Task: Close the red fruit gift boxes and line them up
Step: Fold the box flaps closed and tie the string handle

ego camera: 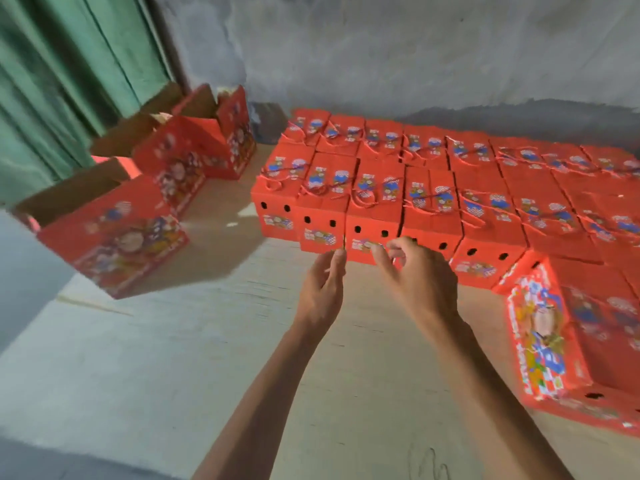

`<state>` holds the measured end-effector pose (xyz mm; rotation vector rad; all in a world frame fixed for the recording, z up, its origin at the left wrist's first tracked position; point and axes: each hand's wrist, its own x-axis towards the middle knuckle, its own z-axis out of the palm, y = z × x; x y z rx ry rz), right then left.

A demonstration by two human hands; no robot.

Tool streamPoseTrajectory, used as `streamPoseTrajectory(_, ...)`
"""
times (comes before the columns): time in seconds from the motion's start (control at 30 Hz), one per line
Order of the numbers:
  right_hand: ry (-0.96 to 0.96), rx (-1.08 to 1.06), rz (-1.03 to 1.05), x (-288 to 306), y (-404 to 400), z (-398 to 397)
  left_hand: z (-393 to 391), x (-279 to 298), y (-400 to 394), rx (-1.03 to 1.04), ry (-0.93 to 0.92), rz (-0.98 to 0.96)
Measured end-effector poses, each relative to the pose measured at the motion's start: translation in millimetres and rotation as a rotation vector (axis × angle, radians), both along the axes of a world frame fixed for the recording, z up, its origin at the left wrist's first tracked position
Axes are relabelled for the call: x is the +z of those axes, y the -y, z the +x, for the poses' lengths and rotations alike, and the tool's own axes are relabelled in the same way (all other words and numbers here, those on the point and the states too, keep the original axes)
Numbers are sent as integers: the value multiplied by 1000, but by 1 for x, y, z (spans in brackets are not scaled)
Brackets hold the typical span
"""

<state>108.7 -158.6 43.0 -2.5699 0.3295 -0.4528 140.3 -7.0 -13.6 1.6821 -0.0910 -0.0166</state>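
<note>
Several closed red gift boxes [374, 209] with rope handles stand in tight rows on the floor, from the centre to the right edge. Three open red boxes, the nearest box [114, 233], the middle box [173, 168] and the far box [228, 140], stand in a diagonal line at the left with their brown flaps up. My left hand [320, 289] hovers just in front of the near row, fingers relaxed and empty. My right hand [415, 275] is beside it with fingers loosely curled, holding nothing, its fingertips near a box front. The picture is blurred by motion.
Another closed red box [568, 341] sits nearer me at the right, turned at an angle. A pale board floor [207, 358] lies under my arms. A green curtain [69, 81] hangs at the back left and a grey wall [415, 46] runs behind the rows.
</note>
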Motion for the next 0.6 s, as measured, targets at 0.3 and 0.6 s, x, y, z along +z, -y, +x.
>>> streamPoseTrajectory(0.3,-20,258,76,7,-220,72,35,7,-236,282,-18,23)
streamPoseTrajectory(0.6,-77,395,179,-18,-347,167,106,7,-367,439,-21,116)
